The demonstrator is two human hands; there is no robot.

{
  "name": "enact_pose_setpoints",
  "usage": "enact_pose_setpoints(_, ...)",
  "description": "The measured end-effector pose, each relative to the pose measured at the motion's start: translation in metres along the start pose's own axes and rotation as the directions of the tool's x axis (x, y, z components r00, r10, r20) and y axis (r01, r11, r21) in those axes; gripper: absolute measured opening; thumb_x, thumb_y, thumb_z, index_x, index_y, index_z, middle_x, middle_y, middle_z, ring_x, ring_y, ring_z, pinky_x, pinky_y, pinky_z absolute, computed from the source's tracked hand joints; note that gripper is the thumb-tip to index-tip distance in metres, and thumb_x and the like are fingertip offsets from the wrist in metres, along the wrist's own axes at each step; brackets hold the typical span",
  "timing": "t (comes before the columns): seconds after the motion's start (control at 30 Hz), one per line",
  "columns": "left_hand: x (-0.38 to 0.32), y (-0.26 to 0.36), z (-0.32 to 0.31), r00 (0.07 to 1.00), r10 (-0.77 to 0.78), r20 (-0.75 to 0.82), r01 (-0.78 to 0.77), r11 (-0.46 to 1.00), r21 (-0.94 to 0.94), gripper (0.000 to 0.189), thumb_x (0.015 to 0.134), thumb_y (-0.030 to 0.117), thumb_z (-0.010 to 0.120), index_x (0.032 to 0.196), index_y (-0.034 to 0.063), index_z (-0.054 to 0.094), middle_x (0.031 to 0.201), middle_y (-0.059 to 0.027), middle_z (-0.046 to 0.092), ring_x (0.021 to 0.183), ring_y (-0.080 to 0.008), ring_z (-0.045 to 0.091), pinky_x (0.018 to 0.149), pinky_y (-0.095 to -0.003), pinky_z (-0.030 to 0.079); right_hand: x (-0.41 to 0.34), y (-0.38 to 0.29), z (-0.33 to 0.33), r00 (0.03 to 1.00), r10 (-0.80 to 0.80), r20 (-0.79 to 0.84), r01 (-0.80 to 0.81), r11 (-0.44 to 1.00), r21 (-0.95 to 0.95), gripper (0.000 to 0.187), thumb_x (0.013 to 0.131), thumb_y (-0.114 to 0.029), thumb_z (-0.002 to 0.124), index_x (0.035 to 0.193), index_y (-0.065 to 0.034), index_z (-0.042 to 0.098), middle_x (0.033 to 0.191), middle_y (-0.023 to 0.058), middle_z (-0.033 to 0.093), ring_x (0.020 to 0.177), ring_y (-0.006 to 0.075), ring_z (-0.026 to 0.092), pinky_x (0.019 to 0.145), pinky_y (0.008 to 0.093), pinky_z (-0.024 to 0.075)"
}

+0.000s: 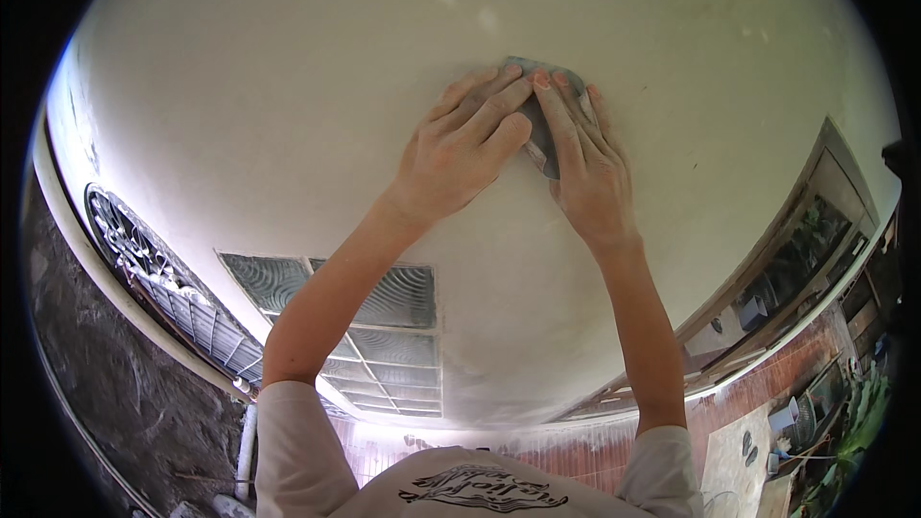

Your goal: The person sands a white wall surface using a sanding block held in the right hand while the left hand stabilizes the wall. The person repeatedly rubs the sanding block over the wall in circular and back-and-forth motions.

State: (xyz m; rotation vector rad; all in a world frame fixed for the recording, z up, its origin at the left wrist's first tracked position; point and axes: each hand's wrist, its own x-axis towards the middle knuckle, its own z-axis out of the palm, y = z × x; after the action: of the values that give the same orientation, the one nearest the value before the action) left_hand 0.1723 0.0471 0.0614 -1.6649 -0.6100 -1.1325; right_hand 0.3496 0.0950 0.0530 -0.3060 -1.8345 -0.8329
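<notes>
A worn dark grey sheet of sandpaper [540, 128] with torn, pale edges lies flat against a smooth off-white wall [302, 122]. My left hand [468, 133] covers its left part; the fingertips press near its upper edge, and the thumb rests by its left side. On its right part lies my right hand [586, 147], fingers extended and pointing up, their tips close to those of my left hand. Both hands look dusty. What is beneath the palms is hidden. A few lighter patches show on the wall above the hands.
Below my left forearm is a window of patterned glass panes [403, 295]. A round metal grille [133, 230] and a pale pipe [108, 273] stand at far left. A framed window [799, 252] lies at right, with reddish tiles [575, 466], slippers [750, 448] and green plants [860, 417] lower down.
</notes>
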Motion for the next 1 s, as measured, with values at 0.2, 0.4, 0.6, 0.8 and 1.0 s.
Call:
enact_pose_setpoints(0.2, 0.002, 0.001, -0.001, 1.000, 0.000, 0.001, 0.000, 0.997, 0.074, 0.018, 0.079, 0.006, 0.069, 0.083, 0.0088, 0.052, 0.120, -0.0104, 0.068, 0.113, -0.0269, 0.067, 0.098, -0.0411, 0.051, 0.008, -0.009, -0.006, 0.997, 0.072, 0.011, -0.071, 0.995, -0.069, 0.071, 0.082, 0.012, 0.061, 0.148, -0.0032, 0.038, 0.146, 0.0045, 0.056, 0.134, 0.0239, 0.054, 0.116, 0.0480, 0.0361)
enact_pose_setpoints(0.4, 0.007, 0.000, 0.006, 0.999, 0.003, -0.042, 0.002, 0.994, 0.110, 0.018, 0.081, 0.008, 0.069, 0.082, 0.0099, 0.051, 0.117, -0.0111, 0.071, 0.109, -0.0262, 0.069, 0.100, -0.0430, 0.048, 0.021, -0.007, -0.014, 0.997, 0.068, 0.041, -0.060, 0.984, -0.169, 0.070, 0.084, 0.007, 0.056, 0.151, -0.0053, 0.038, 0.132, 0.0073, 0.066, 0.126, 0.0227, 0.061, 0.113, 0.0464, 0.0410)
enact_pose_setpoints(0.6, 0.001, 0.011, 0.001, 1.000, -0.009, 0.008, 0.008, 0.992, 0.127, 0.016, 0.084, 0.008, 0.067, 0.085, 0.0106, 0.051, 0.118, -0.0102, 0.072, 0.114, -0.0226, 0.068, 0.105, -0.0436, 0.046, 0.013, -0.023, -0.014, 0.997, 0.073, -0.019, -0.074, 0.996, -0.058, 0.073, 0.081, 0.015, 0.054, 0.150, -0.0040, 0.038, 0.144, 0.0089, 0.057, 0.133, 0.0276, 0.054, 0.115, 0.0477, 0.0386)
enact_pose_setpoints(0.8, 0.014, 0.010, 0.007, 0.997, -0.071, -0.005, 0.070, 0.966, 0.251, 0.013, 0.087, 0.010, 0.065, 0.098, 0.0084, 0.058, 0.116, -0.0083, 0.073, 0.116, -0.0219, 0.067, 0.108, -0.0425, 0.044, 0.029, -0.011, -0.011, 0.995, 0.103, -0.015, -0.104, 0.986, -0.129, 0.068, 0.084, 0.007, 0.060, 0.149, -0.0040, 0.041, 0.127, 0.0102, 0.068, 0.125, 0.0250, 0.061, 0.113, 0.0454, 0.0422)
enact_pose_setpoints(1.0, 0.005, 0.028, 0.009, 0.996, -0.091, 0.013, 0.081, 0.937, 0.339, 0.021, 0.089, 0.011, 0.064, 0.109, 0.0061, 0.061, 0.115, -0.0078, 0.074, 0.117, -0.0208, 0.066, 0.111, -0.0421, 0.042, 0.017, -0.019, -0.018, 1.000, 0.007, 0.002, -0.007, 0.983, -0.186, 0.063, 0.086, 0.006, 0.059, 0.147, -0.0035, 0.044, 0.128, 0.0109, 0.068, 0.125, 0.0255, 0.061, 0.112, 0.0449, 0.0437)
